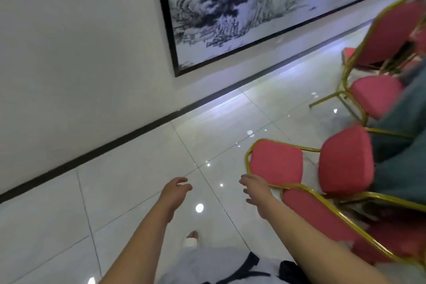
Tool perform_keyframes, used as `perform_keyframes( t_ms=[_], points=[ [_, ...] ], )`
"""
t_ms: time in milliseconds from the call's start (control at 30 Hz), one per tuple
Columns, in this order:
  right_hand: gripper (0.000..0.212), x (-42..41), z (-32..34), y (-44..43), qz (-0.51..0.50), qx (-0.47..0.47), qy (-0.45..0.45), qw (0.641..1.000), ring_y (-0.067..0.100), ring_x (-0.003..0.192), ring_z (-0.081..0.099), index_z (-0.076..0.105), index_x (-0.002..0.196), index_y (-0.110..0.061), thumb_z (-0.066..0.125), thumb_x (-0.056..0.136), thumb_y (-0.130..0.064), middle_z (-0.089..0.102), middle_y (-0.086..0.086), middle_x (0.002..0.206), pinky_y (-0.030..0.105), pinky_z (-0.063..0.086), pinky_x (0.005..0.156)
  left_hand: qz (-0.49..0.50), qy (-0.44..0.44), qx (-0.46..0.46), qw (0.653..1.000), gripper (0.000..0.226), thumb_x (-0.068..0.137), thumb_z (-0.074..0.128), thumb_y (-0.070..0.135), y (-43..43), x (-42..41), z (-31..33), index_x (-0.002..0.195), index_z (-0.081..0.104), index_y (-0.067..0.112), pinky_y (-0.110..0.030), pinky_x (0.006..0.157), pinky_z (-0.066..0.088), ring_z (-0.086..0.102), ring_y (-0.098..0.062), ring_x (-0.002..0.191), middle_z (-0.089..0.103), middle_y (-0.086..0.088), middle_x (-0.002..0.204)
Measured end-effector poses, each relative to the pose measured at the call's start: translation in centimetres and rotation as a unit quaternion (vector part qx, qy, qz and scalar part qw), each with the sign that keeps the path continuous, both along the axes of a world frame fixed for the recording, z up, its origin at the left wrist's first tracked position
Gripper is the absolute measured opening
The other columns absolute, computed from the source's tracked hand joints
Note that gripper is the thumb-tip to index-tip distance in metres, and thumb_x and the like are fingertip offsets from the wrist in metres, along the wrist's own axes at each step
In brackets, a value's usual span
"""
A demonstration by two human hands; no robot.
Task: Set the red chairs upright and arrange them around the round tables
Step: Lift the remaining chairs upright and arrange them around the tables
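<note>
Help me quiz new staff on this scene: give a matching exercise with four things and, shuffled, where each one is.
Things:
1. left hand
2. right hand
3. ink landscape painting
4. black skirting strip

Places:
A. along the foot of the wall
B. over bare floor tiles
C. hung on the wall
D. at the backrest of a toppled red chair

Pairs: 1-B, 2-D, 3-C, 4-A.

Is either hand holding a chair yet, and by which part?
Nothing is held. The left hand and right hand are both open; the right is by the backrest of a fallen red chair.
</note>
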State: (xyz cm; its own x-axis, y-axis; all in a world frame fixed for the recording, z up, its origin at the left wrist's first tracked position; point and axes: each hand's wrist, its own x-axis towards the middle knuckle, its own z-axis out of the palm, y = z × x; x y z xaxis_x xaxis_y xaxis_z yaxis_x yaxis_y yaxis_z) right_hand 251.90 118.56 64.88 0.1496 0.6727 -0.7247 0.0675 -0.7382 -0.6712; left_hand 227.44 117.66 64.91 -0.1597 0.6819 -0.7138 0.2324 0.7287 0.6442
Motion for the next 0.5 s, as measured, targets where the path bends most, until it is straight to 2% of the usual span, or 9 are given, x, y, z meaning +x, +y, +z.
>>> perform_keyframes(
  t_ms=[100, 200, 333, 500],
  points=[
    [0.017, 0.6, 0.7, 0.6, -0.085, 0.017, -0.031, 0.996, 0.019, 0.091, 0.057, 0.064, 0.109, -0.022, 0.059, 0.093, -0.021, 0.060, 0.000, 0.102, 0.034, 0.048, 0.073, -0.048, -0.033, 0.008, 0.998, 0.026, 0.090, 0.063, 0.016, 4.1, 0.7, 0.6, 0.115, 0.066, 0.020, -0.035, 0.084, 0.050, 0.060, -0.021, 0.098, 0.063, -0.007, 0.111],
    [0.018, 1.8, 1.3, 0.0, -0.160, 0.020, -0.046, 0.986, 0.022, 0.094, 0.059, 0.066, 0.108, -0.022, 0.060, 0.091, -0.022, 0.062, 0.001, 0.102, 0.033, 0.049, 0.072, -0.096, -0.065, 0.007, 0.993, 0.020, 0.090, 0.061, 0.012, 7.1, 2.8, 0.8, 0.109, 0.067, 0.017, -0.031, 0.073, 0.048, 0.059, -0.020, 0.084, 0.064, -0.009, 0.101],
    [0.007, 4.8, 1.5, -2.5, -0.279, 0.000, -0.055, 0.959, 0.024, 0.102, 0.059, 0.065, 0.098, -0.026, 0.060, 0.093, -0.024, 0.062, 0.001, 0.107, 0.035, 0.050, 0.074, -0.197, -0.083, -0.025, 0.977, 0.019, 0.090, 0.061, 0.013, 8.8, 7.0, 0.9, 0.108, 0.067, 0.018, -0.032, 0.074, 0.051, 0.060, -0.022, 0.087, 0.064, -0.009, 0.101],
    [0.016, 8.4, 0.2, -4.4, -0.406, -0.029, -0.033, 0.913, 0.027, 0.106, 0.056, 0.060, 0.111, -0.019, 0.058, 0.095, -0.023, 0.058, 0.002, 0.109, 0.040, 0.049, 0.083, -0.303, -0.069, -0.048, 0.949, 0.017, 0.093, 0.060, 0.013, 12.2, 11.9, 0.4, 0.107, 0.067, 0.017, -0.033, 0.077, 0.052, 0.061, -0.023, 0.089, 0.065, -0.010, 0.104]
  ],
)
